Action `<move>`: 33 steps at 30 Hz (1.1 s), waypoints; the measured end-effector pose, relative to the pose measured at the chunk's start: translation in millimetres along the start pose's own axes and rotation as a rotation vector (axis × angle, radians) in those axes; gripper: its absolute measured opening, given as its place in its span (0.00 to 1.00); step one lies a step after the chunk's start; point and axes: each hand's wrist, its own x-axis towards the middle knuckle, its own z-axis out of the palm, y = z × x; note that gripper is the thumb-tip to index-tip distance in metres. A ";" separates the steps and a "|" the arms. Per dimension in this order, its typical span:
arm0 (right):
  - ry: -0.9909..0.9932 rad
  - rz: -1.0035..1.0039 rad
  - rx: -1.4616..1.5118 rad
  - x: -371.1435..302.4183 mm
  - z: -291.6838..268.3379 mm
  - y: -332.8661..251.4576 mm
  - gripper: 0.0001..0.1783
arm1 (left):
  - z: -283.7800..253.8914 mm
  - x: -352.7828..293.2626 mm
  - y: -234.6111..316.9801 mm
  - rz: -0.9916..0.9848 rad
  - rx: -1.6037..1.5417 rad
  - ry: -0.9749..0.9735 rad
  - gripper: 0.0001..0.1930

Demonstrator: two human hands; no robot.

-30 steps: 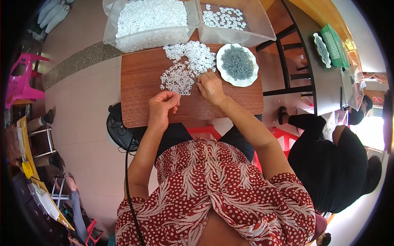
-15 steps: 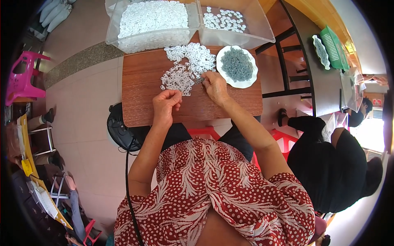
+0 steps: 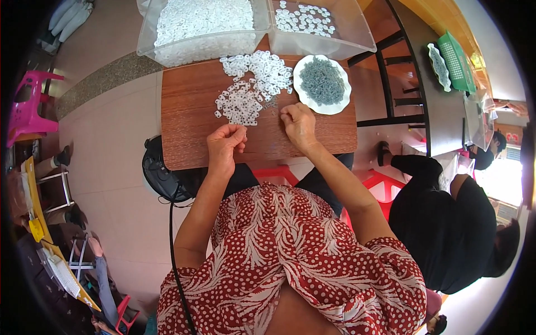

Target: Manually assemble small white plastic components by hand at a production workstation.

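My left hand (image 3: 226, 146) is closed in a pinch at the near edge of a heap of small flat white pieces with holes (image 3: 237, 104). Whatever sits between its fingertips is too small to make out. My right hand (image 3: 300, 127) is also pinched closed, over bare wood below a scalloped white plate (image 3: 300, 96); its fingertips hide what they may hold. Thin grey pin-like pieces (image 3: 322, 81) fill the plate. A few more grey pins (image 3: 270, 103) lie loose beside the heap. Behind it spreads a second pile of white oval pieces (image 3: 271, 71).
Across the table's (image 3: 190, 111) far side stand a clear bin full of white pieces (image 3: 204, 25) and another bin with scattered white ovals (image 3: 304, 19). A dark table (image 3: 410, 33) with a green basket (image 3: 456, 61) is at right, near a person in black (image 3: 446, 218). A black bag (image 3: 159, 167) hangs left.
My right hand has drawn back from the loose grey pins toward me and slightly right, uncovering them. The left hand stays pinched in nearly the same place. The view has shifted slightly.
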 end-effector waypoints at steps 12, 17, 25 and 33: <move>0.024 -0.006 -0.066 -5.7 13.4 -4.7 0.07 | -2.0 -4.3 -2.5 -0.014 -0.013 0.001 0.06; 0.018 -0.091 -0.027 -9.7 19.1 -4.2 0.08 | -2.2 -5.5 -2.9 -0.015 -0.030 0.002 0.06; -0.049 -0.232 -0.098 -1.5 25.6 -0.2 0.06 | 2.4 -6.4 -4.9 -0.027 -0.062 -0.029 0.07; -0.281 0.371 0.461 -9.8 -22.6 -41.1 0.04 | 26.4 -13.7 10.5 -0.083 -0.107 -0.104 0.06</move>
